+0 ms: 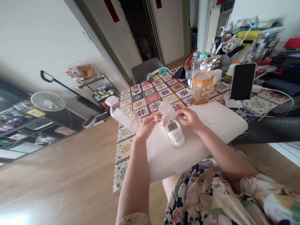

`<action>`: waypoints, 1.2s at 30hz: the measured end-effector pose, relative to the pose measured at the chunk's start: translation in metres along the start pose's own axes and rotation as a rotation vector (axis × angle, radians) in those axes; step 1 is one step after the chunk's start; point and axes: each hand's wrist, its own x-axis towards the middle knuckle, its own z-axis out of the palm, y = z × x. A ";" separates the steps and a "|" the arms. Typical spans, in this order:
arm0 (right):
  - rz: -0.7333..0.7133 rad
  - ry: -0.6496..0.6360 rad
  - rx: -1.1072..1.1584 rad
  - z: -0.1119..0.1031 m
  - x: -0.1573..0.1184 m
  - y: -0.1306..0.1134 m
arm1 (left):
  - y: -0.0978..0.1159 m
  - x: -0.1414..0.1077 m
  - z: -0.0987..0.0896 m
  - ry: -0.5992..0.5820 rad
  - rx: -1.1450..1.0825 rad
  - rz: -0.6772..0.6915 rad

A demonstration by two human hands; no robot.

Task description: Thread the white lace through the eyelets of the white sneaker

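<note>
A small white shoe (177, 137), baby-sized, rests on a pale mat (164, 162) with its heel end toward me. At the shoe's far end sits a sheer white ribbon bow (167, 113) with thin loops. My left hand (148, 123) is at the left of the bow, thumb and fingers pinched together on its ribbon. On the other side my right hand (189, 119) is closed, also pinching at the bow's right edge. The thin strands between the fingers are hard to make out.
Left of my left hand a clear bottle with a white cap (112, 101) leans outward. Beyond the mat stand an orange drink bottle (202, 86), a clear bottle (195, 65) and a phone on a stand (243, 82). Clutter fills the table's right rear. A grey chair (146, 68) stands behind.
</note>
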 end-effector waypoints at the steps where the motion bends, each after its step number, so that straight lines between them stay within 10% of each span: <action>1: 0.033 -0.008 0.048 -0.002 0.000 -0.002 | -0.002 0.001 0.003 0.004 -0.027 0.012; 11: 0.318 -0.111 0.873 0.004 0.004 -0.022 | -0.011 0.005 0.034 0.069 -0.130 0.043; 36: 0.060 -0.029 0.318 0.019 0.000 -0.031 | -0.021 0.006 0.042 0.151 0.030 0.097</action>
